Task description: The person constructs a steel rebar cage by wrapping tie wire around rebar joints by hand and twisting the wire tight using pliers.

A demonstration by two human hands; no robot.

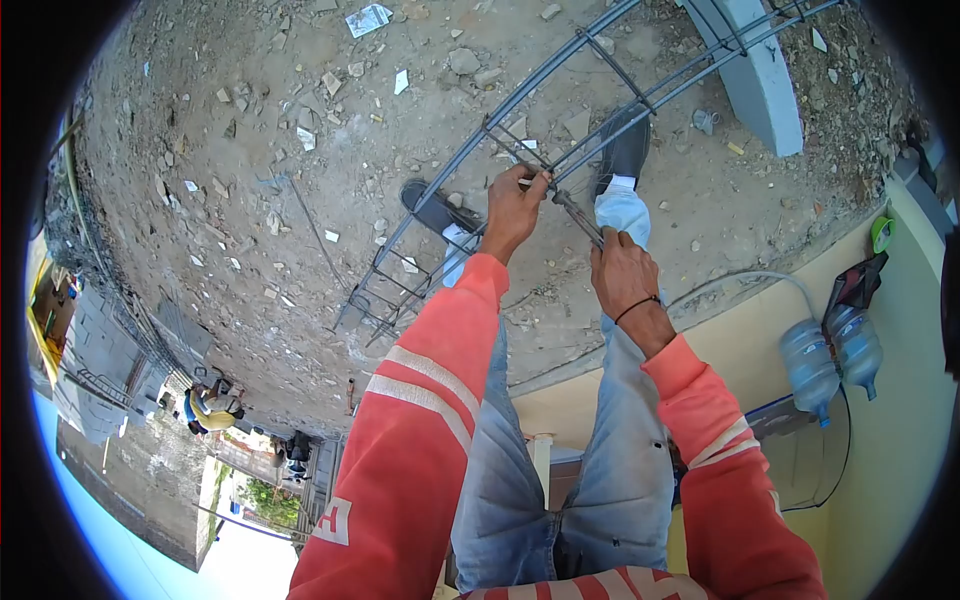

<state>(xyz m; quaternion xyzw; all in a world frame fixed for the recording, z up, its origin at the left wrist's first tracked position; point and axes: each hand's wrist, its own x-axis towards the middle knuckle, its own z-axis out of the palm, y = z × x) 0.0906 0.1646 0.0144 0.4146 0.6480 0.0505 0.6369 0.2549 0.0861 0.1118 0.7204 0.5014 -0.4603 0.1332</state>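
Observation:
A cage of steel rebar point(462, 152), with long bars and square stirrups, slants across the view above the ground. At a joint on its nearer side, my left hand point(513, 212) is closed in a pinch against the bars. What its fingertips hold is too small to tell. My right hand point(626, 278) grips the handles of a pair of pincers point(578, 216). The jaws of the pincers meet the cage just beside my left fingertips. Thin wire ends show near that joint.
My shoes point(627, 145) stand under the cage on rubble-strewn ground point(300, 200). A pale concrete block point(755, 95) is under the cage's upper right end. Large water bottles point(810, 368) hang by a wall at right. A person point(212, 405) is far off at lower left.

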